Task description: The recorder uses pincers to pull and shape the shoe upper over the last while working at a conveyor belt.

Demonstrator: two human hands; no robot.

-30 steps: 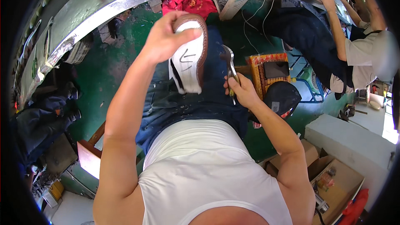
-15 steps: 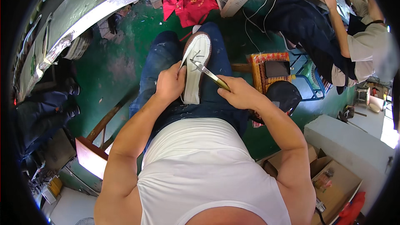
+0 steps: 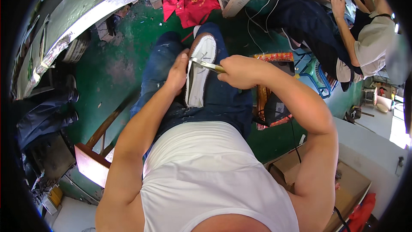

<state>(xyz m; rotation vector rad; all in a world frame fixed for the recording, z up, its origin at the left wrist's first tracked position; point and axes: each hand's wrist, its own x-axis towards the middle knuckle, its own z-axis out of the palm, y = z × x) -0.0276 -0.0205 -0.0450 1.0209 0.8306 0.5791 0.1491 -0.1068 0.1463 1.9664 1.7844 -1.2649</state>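
Silver metal pincers (image 3: 207, 65), clasped by the right grip (image 3: 240, 72) (left grip (image 3: 177, 74) unclear), have been swung within reach of the white-and-brown shoe's edge (image 3: 195, 44).

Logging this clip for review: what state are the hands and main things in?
Shoe: white face up, toe pointing away from the person.
Metal pincers: gripped, head at the shoe's left edge; jaws too small to judge.
Right hand: closed around the pincers.
Left hand: at the shoe's left side, grip unclear.
Red cloth: rumpled.
Cardboard box: open.
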